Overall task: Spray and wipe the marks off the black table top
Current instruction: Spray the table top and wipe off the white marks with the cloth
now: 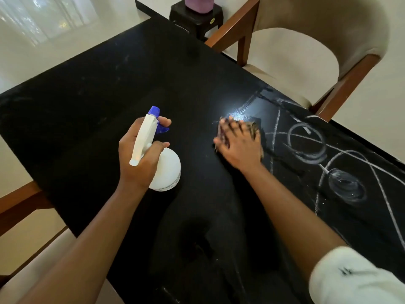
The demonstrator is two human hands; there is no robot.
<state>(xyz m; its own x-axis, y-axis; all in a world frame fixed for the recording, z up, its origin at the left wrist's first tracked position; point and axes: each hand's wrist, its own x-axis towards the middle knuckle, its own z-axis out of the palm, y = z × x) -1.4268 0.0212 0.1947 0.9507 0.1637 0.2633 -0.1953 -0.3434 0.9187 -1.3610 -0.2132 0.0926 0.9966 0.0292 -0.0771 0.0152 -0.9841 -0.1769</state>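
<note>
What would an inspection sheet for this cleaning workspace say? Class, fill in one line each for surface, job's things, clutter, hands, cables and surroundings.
Surface: black table top, white chalk marks still on the right side, a wet shiny patch beyond the right hand.
Job's things: white spray bottle with blue nozzle, held upright; cloth pressed flat on the table.
Clutter: nothing seen.
Hands: left hand grips the bottle, a finger on the trigger; right hand flat on the cloth, blurred.
Cables: nothing seen.
Surroundings: beige chair at the far side, dark stool carrying a purple container.
</note>
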